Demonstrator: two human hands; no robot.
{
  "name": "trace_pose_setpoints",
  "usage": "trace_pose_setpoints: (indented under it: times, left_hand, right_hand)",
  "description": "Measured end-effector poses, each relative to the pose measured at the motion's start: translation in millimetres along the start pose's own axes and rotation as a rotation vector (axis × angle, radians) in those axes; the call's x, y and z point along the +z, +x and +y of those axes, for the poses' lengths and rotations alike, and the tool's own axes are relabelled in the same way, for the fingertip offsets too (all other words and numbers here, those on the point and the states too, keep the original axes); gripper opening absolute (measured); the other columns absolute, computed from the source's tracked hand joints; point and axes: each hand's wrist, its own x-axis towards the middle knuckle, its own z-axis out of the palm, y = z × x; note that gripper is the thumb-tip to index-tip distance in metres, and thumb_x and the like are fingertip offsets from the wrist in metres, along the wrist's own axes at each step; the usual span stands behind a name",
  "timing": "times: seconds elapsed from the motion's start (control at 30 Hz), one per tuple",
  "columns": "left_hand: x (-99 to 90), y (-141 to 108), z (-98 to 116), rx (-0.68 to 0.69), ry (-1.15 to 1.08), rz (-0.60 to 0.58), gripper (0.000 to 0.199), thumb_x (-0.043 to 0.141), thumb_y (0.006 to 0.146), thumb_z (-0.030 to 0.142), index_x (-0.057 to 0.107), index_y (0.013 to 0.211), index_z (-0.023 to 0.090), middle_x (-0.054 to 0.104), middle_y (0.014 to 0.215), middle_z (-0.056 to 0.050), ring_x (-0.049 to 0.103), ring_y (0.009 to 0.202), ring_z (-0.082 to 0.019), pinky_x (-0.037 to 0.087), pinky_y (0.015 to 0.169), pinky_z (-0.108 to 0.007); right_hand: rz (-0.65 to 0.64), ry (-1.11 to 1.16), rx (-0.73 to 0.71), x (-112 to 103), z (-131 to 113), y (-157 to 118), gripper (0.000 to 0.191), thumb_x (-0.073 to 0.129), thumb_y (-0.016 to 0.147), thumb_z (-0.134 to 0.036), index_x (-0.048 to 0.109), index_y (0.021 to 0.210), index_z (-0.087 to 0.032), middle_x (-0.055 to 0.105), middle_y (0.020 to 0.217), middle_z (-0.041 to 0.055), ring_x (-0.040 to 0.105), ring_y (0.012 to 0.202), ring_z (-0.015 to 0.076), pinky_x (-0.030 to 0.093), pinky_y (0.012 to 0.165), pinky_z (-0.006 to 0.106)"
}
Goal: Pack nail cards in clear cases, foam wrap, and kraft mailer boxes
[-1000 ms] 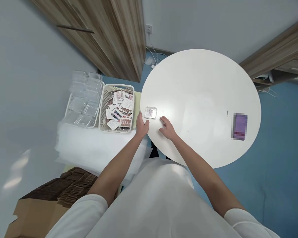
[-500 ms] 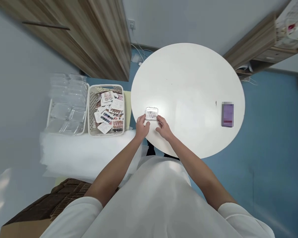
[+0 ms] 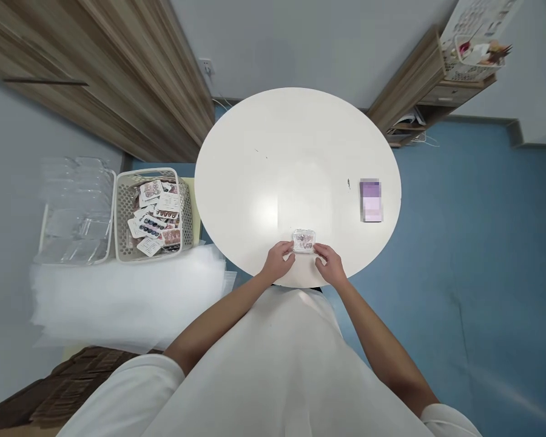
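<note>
A small clear plastic box [image 3: 304, 241] with pinkish pieces inside lies near the front edge of the round white table [image 3: 300, 133]. What the pieces are is too small to tell for sure. The fingertips of my left hand [image 3: 279, 261] press against its left side. On the opposite side, my right hand [image 3: 331, 264] grips the box with its fingertips. Both hands rest low over the table, fingers bent, with the box held between them.
A purple-and-pink rectangular object [image 3: 370, 200], blurred out, lies on the table's right side. To the left stand a white basket [image 3: 185, 212] of nail-set cards and another basket stacked with clear plastic trays [image 3: 77, 206]. White sheets [image 3: 131, 297] lie in front of them.
My view has shifted to the right. Both hands and the clear box now sit nearer the middle of the table's front edge, and the box's contents look pinker.
</note>
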Motion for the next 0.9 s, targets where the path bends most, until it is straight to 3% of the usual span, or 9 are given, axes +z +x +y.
trace_pose_setpoints:
  times: [0.13,0.33,0.43,0.57,0.63,0.73,0.9]
  left_hand:
    - [23.6,-11,1,-0.051,0.026,0.038,0.037,0.046,0.076,0.018,0.056,0.112,0.017,0.058,0.104,-0.008,0.060,0.083,-0.014,0.054,0.069,-0.027]
    - [38.4,-23,0,-0.103,0.192,0.104,0.036,0.045,0.077,0.020,0.054,0.112,0.018,0.059,0.101,-0.007,0.059,0.083,-0.015,0.053,0.073,-0.031]
    - [36.8,-24,3,-0.054,0.350,0.096,0.043,0.047,0.076,0.022,0.048,0.119,0.016,0.055,0.108,-0.009,0.056,0.094,-0.018,0.049,0.082,-0.035]
    - [28.2,-23,4,0.075,0.527,0.016,0.057,0.050,0.074,0.024,0.036,0.129,0.016,0.040,0.129,-0.013,0.039,0.118,-0.025,0.039,0.095,-0.041]
    - [23.5,-21,3,0.122,0.597,-0.071,0.057,0.049,0.074,0.023,0.036,0.129,0.018,0.037,0.132,-0.012,0.036,0.120,-0.026,0.036,0.096,-0.045]
    - [19.1,-18,-1,0.167,0.650,-0.148,0.056,0.048,0.074,0.021,0.035,0.129,0.019,0.038,0.131,-0.013,0.039,0.117,-0.027,0.037,0.093,-0.046]
    - [17.8,-14,-6,0.241,0.666,-0.135,0.056,0.049,0.073,0.021,0.036,0.127,0.018,0.041,0.128,-0.013,0.041,0.114,-0.027,0.038,0.091,-0.043]
  right_hand:
    - [-0.058,-0.062,-0.053,-13,20,-4,0.039,0.039,0.077,-0.018,0.055,0.112,-0.021,0.055,0.114,0.0068,0.059,0.092,0.0175,0.050,0.083,0.036]
    - [-0.189,-0.171,-0.186,-8,40,-6,0.042,0.037,0.080,-0.018,0.050,0.119,-0.023,0.054,0.114,0.0070,0.055,0.101,0.0198,0.047,0.087,0.038]
    - [-0.198,-0.255,-0.229,-6,39,-5,0.041,0.042,0.081,-0.023,0.046,0.122,-0.021,0.050,0.118,0.0102,0.050,0.108,0.0225,0.045,0.088,0.040]
    - [-0.229,-0.422,-0.389,-5,25,4,0.054,0.056,0.074,-0.029,0.041,0.125,-0.019,0.037,0.133,0.0136,0.034,0.123,0.0289,0.036,0.095,0.046]
    - [-0.267,-0.489,-0.460,-3,18,11,0.056,0.060,0.072,-0.027,0.041,0.124,-0.019,0.032,0.137,0.0124,0.027,0.127,0.0303,0.033,0.097,0.048]
    - [-0.288,-0.549,-0.489,1,15,23,0.045,0.056,0.075,-0.022,0.045,0.117,-0.017,0.035,0.136,0.0128,0.028,0.127,0.0298,0.035,0.096,0.047]
    - [-0.270,-0.535,-0.551,7,19,29,0.029,0.047,0.079,-0.017,0.050,0.108,-0.014,0.042,0.130,0.0143,0.032,0.125,0.0274,0.035,0.099,0.045]
